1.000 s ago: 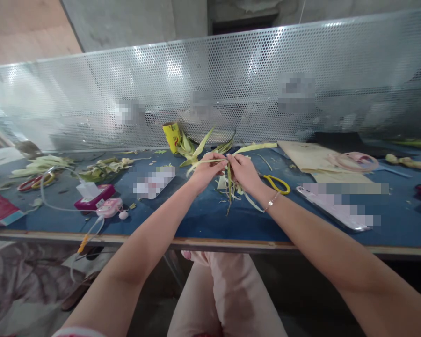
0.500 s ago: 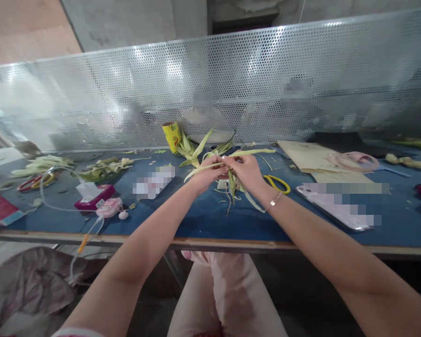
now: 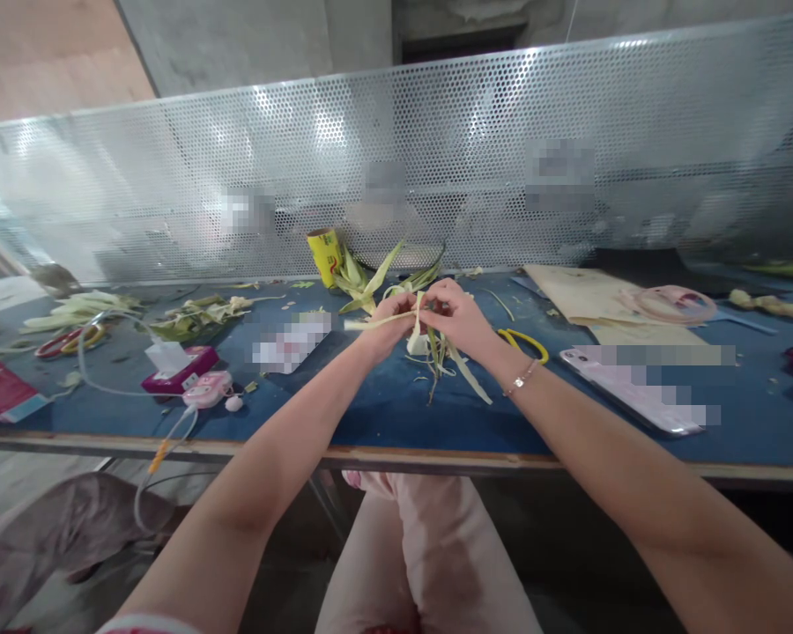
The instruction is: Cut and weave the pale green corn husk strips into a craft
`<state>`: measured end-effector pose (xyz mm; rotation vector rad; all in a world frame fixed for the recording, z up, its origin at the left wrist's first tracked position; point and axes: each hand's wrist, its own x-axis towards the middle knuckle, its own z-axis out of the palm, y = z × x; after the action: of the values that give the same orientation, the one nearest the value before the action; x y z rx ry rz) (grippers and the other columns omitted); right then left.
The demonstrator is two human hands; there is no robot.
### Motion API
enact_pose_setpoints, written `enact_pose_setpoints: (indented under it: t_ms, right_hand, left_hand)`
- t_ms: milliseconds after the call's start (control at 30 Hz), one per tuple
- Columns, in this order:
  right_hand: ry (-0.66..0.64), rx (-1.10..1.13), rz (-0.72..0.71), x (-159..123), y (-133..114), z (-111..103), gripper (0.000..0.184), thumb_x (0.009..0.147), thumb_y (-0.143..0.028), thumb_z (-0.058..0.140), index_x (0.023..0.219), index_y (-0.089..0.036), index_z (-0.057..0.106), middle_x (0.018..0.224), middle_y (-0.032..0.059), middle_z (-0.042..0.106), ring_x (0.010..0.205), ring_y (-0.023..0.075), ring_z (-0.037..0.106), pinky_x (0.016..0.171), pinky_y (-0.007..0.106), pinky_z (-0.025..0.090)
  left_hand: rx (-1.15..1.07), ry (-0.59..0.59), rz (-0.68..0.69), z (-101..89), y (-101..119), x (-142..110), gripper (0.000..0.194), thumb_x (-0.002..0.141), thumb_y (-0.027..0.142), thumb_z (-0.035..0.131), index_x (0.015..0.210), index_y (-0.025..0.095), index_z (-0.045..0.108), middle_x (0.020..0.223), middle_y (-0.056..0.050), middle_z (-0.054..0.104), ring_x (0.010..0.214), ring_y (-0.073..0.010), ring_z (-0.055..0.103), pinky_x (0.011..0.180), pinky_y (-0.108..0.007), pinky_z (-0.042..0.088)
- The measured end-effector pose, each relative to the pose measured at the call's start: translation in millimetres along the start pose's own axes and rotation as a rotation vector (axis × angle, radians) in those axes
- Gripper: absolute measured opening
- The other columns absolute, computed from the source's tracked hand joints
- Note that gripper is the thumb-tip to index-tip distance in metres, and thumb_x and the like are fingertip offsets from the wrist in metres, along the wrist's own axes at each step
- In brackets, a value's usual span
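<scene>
Both my hands meet above the middle of the blue table point(image 3: 383, 414). My left hand point(image 3: 389, 320) is closed, pinching pale green leaf strips point(image 3: 415, 333) that stick out to the left and hang down. Touching it from the right, my right hand point(image 3: 458, 315) is also closed on the same strips, and a thin bracelet shows at its wrist. Loose strips point(image 3: 466, 374) trail from under my right hand onto the table. Just beyond my hands lies a pile of green leaves point(image 3: 370, 277).
Yellow-handled scissors point(image 3: 525, 343) lie right of my hands, then a phone point(image 3: 634, 387), brown paper point(image 3: 588, 295) and a pink ring point(image 3: 667, 304). A yellow roll point(image 3: 323, 254) stands at the back. Left: a pink box point(image 3: 178, 370), cable, more leaves point(image 3: 191, 317). A perforated metal screen point(image 3: 436, 158) closes the far edge.
The long strip that pointed right has been folded in and now hangs down between my hands. My hands have drawn closer together and slightly lower. Fabric under the table has shifted.
</scene>
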<state>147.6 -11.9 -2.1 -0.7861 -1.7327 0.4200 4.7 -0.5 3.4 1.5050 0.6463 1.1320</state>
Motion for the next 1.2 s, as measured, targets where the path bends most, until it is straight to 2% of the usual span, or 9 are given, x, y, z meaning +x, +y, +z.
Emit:
enact_pose_setpoints:
  t_ms: [100,233,433,533,633,767,933,1033,1200]
  right_hand:
    - [-0.035,-0.002,0.023,1,-1,-2,0.015,0.072,-0.031,0.065,0.074,-0.02,0.055,0.085,0.0023,0.045,0.072,0.0151,0.045,0.062,0.031,0.042]
    - [-0.106,-0.089,-0.039,2,-5,-5,0.025,0.073,-0.032,0.064,0.065,-0.022,0.043,0.079,0.0016,0.042,0.078,0.0184,0.044,0.068,0.034,0.042]
    - [-0.103,-0.08,0.012,0,-11,-6,0.034,0.072,-0.036,0.066,0.063,-0.022,0.036,0.083,0.0015,0.041,0.07,0.0155,0.041,0.062,0.033,0.039]
    - [-0.064,-0.014,0.008,-2,-9,-8,0.034,0.075,-0.042,0.065,0.063,-0.022,0.04,0.077,0.0002,0.044,0.07,0.0152,0.042,0.066,0.032,0.04]
    - [-0.025,0.204,0.099,-3,-3,-10,0.031,0.084,-0.047,0.055,0.069,-0.022,0.046,0.071,-0.0013,0.046,0.068,0.0142,0.046,0.066,0.031,0.042]
    - [-0.002,0.466,0.191,-3,2,-10,0.032,0.082,-0.052,0.058,0.071,-0.022,0.051,0.071,-0.0018,0.05,0.065,0.0126,0.051,0.064,0.03,0.047]
    - [-0.032,0.413,0.185,-5,-5,-8,0.025,0.068,-0.041,0.075,0.074,-0.022,0.06,0.074,-0.0015,0.058,0.066,0.0124,0.054,0.063,0.028,0.048]
    - [-0.02,0.402,0.181,-5,-5,-8,0.02,0.069,-0.037,0.074,0.077,-0.023,0.064,0.081,0.0001,0.064,0.068,0.013,0.057,0.064,0.029,0.049]
    - [0.001,0.408,0.175,-2,4,-8,0.021,0.069,-0.038,0.074,0.079,-0.022,0.065,0.07,-0.0012,0.062,0.06,0.0117,0.055,0.06,0.029,0.049]
  left_hand:
    - [0.003,-0.01,0.001,-0.7,-1,1,0.021,0.064,0.016,0.071,0.072,0.014,0.051,0.068,0.003,0.058,0.061,-0.006,0.057,0.065,-0.023,0.05]
    - [0.009,-0.013,-0.009,2.3,2,-2,0.019,0.063,0.011,0.068,0.073,0.014,0.052,0.069,0.004,0.058,0.065,-0.0057,0.058,0.068,-0.023,0.05]
    - [-0.032,-0.054,0.003,-0.7,1,-2,0.024,0.065,0.017,0.073,0.071,0.015,0.05,0.068,0.004,0.056,0.063,-0.0061,0.055,0.065,-0.024,0.047]
    - [-0.113,-0.062,0.017,-2.8,2,-1,0.026,0.067,0.019,0.074,0.071,0.016,0.049,0.067,0.004,0.055,0.06,-0.0054,0.053,0.061,-0.022,0.044]
    - [-0.205,-0.055,0.027,-1.8,7,-3,0.026,0.067,0.016,0.074,0.071,0.017,0.048,0.069,0.005,0.055,0.06,-0.0047,0.051,0.061,-0.021,0.042]
    - [-0.242,-0.04,0.016,0.2,13,-6,0.025,0.067,0.014,0.073,0.073,0.017,0.049,0.071,0.005,0.058,0.054,-0.0028,0.045,0.055,-0.02,0.039]
    - [-0.271,-0.032,-0.005,-3.3,15,-5,0.018,0.068,0.015,0.072,0.076,0.017,0.057,0.07,0.003,0.058,0.051,-0.0032,0.041,0.053,-0.021,0.038]
    - [-0.284,-0.039,-0.023,-6.5,15,-4,0.018,0.066,0.015,0.072,0.079,0.017,0.06,0.071,0.002,0.06,0.055,-0.0055,0.048,0.058,-0.023,0.042]
    - [-0.316,-0.072,-0.02,-9.7,14,-1,0.016,0.063,0.011,0.068,0.075,0.016,0.058,0.072,0.001,0.06,0.065,-0.0099,0.057,0.066,-0.026,0.046]
